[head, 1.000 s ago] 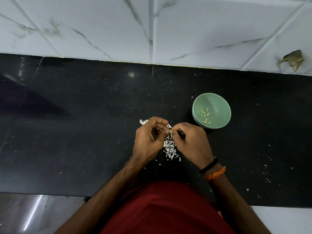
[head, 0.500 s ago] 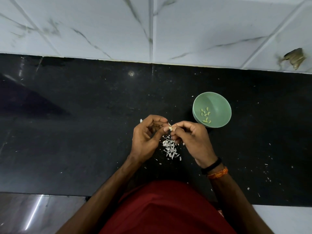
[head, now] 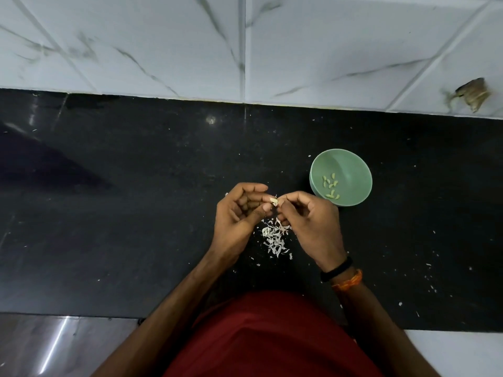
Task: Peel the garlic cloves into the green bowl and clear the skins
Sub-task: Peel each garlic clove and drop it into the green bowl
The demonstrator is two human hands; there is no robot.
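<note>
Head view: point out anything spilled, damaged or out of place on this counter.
Garlic skins lie in a loose pile below the hands, and small white flecks are scattered over the black counter, mostly at its right. On the wall, one tile carries a brown chipped or stained patch. The green bowl stands upright, cloves inside.

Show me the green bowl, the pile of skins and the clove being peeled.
Round green bowl (head: 351,161): head view, bare inner wall.
White skin pile (head: 275,238): head view, middle.
Pale garlic clove (head: 274,200): head view, exposed tip.

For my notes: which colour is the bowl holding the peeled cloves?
Pale green bowl, seen clearly in the head view.
</note>
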